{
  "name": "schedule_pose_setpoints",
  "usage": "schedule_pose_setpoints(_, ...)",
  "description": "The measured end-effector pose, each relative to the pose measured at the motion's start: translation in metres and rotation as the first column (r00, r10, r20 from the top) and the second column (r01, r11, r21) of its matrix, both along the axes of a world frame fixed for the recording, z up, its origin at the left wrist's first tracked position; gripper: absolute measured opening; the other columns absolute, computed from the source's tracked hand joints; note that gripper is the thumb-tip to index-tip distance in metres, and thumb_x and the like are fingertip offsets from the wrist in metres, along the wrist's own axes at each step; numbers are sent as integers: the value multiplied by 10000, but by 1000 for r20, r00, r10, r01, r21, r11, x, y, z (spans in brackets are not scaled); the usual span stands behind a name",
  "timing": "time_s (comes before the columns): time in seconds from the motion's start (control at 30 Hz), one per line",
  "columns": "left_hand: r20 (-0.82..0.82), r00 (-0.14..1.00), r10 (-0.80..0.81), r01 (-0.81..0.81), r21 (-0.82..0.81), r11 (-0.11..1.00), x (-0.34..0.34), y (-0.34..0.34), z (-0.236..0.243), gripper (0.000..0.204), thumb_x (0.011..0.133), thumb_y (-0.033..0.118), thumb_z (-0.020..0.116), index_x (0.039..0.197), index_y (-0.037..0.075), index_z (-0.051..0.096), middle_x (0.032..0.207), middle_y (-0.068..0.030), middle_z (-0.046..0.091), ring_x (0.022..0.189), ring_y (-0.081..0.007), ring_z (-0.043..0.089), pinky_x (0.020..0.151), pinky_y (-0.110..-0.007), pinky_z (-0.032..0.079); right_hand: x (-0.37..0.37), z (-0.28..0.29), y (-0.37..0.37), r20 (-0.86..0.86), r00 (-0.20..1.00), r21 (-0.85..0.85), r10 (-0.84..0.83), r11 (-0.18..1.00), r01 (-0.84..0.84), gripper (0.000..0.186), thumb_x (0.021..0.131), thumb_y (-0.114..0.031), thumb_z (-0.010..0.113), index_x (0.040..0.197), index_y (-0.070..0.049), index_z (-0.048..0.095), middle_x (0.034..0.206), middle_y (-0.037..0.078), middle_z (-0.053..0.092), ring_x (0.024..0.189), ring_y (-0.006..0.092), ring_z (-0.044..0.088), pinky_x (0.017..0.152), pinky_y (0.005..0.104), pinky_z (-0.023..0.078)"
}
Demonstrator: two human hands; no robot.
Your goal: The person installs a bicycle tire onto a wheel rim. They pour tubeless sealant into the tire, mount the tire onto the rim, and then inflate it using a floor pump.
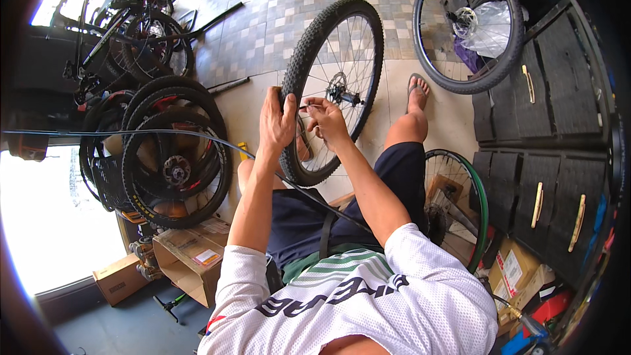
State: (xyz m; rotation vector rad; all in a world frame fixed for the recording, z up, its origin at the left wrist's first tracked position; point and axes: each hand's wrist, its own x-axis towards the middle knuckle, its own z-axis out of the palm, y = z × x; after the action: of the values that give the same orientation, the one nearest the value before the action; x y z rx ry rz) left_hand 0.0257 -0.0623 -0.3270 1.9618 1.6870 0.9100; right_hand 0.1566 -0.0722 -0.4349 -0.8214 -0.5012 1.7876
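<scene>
A bicycle wheel point(368, 26) with a knobby black tyre stands upright, tilted a little, on the tiled floor between my legs. My left hand point(277, 119) grips the tyre's near left side, the thumb over its edge toward the rim. On the inner side of the rim, my right hand point(327, 120) has its fingertips pinched together beside the spokes. A small dark piece shows at those fingertips; what it is I cannot make out. Farther in, the hub carries a disc brake rotor point(337, 85). Across my lap runs a thin dark hose point(305, 192), coming in from the left.
Several loose tyres and wheels point(172, 158) are stacked at left, with bicycles point(135, 33) beyond. Another wheel point(516, 59) leans on black cabinets point(559, 79) at right. A green-rimmed wheel point(483, 217) stands by my right leg. An open cardboard box point(190, 250) sits at lower left.
</scene>
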Motion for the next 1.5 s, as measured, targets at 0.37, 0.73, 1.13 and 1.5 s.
schedule_pose_setpoints(0.37,8,1000,-6,6,12,1000,3,2,1,378,1048,356,530,1137,-10,518,958,-293,617,912,-501,598,796,-511,476,3,4,-4,-101,993,84,61,995,-53,273,1000,-183,687,1246,-88,620,1029,50,706,628,81,646,481,195,419)
schedule_pose_setpoints(0.73,-16,1000,-14,14,-4,1000,6,2,0,396,1048,378,529,1137,-8,515,956,-285,616,892,-485,599,789,-509,475,0,-2,-7,-207,978,-48,-40,998,31,218,998,-195,698,1180,-75,714,907,9,688,555,73,615,431,193,394)
schedule_pose_setpoints(1.13,-2,1000,7,-7,5,1000,13,1,0,368,1010,328,592,1154,-2,514,961,-295,613,916,-506,598,792,-522,475,16,-4,-5,-429,902,-26,48,998,-65,326,1008,-142,668,1310,-32,611,983,40,689,656,67,580,521,207,451)
schedule_pose_setpoints(1.5,-14,1000,-1,0,-23,1000,15,-6,4,406,1030,394,552,1161,15,490,1008,-297,618,971,-512,602,816,-526,479,20,-5,18,-363,920,-128,147,970,-205,277,993,-279,708,1187,-119,593,883,5,603,538,66,463,400,189,310)
